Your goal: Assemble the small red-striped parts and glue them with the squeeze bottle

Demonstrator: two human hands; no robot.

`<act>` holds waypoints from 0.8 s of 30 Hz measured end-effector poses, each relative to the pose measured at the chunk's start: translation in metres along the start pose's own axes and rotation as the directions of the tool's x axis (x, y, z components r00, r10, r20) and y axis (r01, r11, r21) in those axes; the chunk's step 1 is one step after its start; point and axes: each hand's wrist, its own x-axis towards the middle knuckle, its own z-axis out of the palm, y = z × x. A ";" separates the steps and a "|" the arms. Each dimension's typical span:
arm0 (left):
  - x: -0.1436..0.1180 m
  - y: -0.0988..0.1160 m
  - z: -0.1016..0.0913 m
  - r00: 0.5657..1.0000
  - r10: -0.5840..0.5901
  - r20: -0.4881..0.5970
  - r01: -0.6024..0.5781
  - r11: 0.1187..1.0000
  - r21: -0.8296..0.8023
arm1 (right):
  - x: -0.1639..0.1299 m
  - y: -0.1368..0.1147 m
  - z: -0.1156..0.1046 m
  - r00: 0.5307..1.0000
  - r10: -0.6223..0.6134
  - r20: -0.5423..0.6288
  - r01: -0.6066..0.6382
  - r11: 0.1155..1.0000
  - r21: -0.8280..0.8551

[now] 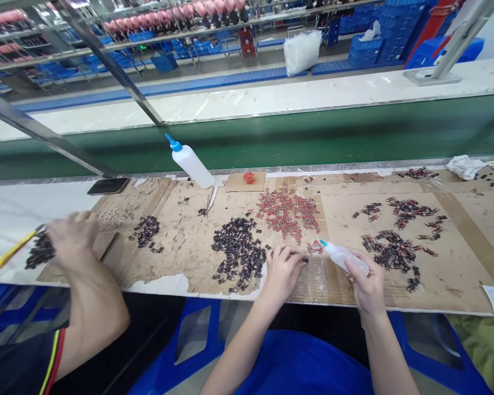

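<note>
The small squeeze bottle (341, 255) is in the right hand (369, 280), above the near part of the cardboard-covered surface (444, 288), about 1 o'clock from the person's seat. The right fingers are wrapped round its soft-looking body, a hold that probably lets them both steer and press it. It lies tilted across the palm, its blue nozzle (323, 243) pointing to 10 o'clock; that slant seems chosen to bring the tip near the other hand's work.

The left hand (280, 270) is at 11 o'clock from the seat, low by the near edge. Its fingers are bent, with a small dark piece (304, 259) at their tips; I cannot tell whether they pinch it or merely touch it.

From the left hand, a dark pile (239, 249) lies at 10 o'clock and a red pile (284, 211) at 12, both presumably kept close for a short reach. From the right hand, a mixed heap (389, 249) spreads at 1 to 2 o'clock, separate from those, perhaps to avoid mingling. A larger bottle (192, 166) stands farther off, between 10 and 11 from the left hand, likely out of the way there.
</note>
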 end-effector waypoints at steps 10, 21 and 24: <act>0.003 0.000 -0.005 0.989 -0.134 0.061 0.141 0.981 -0.131 | 0.001 0.009 0.020 0.971 0.038 -0.237 -0.039 0.999 0.002; 0.007 0.005 -0.009 0.972 -0.219 0.080 0.230 0.957 -0.178 | -0.005 0.005 0.024 0.980 -0.057 -0.189 0.011 0.972 -0.236; 0.007 0.006 -0.009 0.971 -0.227 0.080 0.238 0.954 -0.182 | -0.005 0.004 0.026 0.983 -0.059 -0.177 0.016 0.971 -0.237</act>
